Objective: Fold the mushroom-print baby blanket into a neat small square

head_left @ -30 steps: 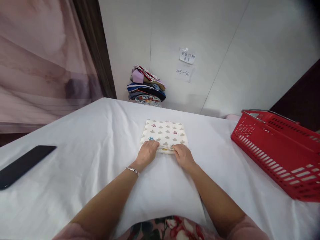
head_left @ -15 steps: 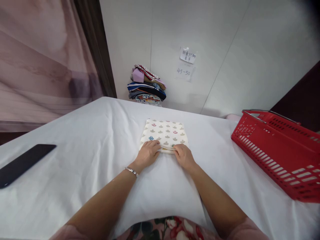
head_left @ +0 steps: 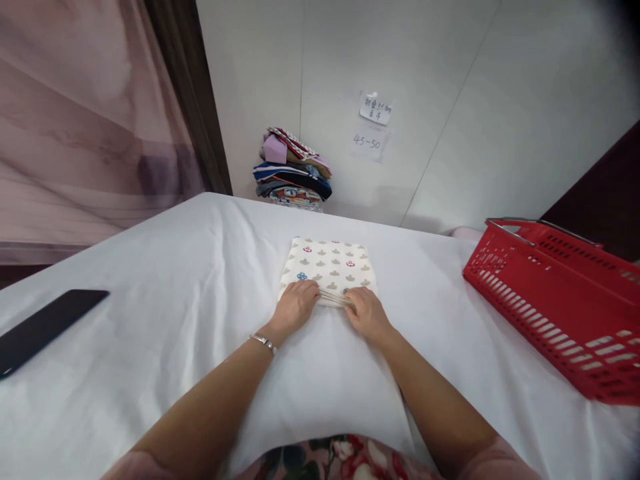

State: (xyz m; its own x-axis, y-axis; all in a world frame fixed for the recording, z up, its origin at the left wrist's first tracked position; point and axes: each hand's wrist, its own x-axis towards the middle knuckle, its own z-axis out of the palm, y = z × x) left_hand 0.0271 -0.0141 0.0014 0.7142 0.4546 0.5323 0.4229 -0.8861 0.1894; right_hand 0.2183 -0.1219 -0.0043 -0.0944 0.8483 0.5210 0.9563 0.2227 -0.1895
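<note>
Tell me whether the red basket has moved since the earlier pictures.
No: judged against the white table, the basket sits in the same place.

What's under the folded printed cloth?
The folded cloth lies on a white sheet, visible around it. The area directly beneath is covered; the left hand and right hand also hide parts of the cloth's near edge.

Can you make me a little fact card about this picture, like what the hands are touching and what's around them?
Left hand: holding the cloth's near edge
Right hand: holding the same edge, farther right
Cloth: folded, cream, with grey, red and blue shapes
Left wrist: silver bracelet
Table: covered in white
On the right: red basket
On the left: flat black object
Beyond the table: fabric pile
</note>
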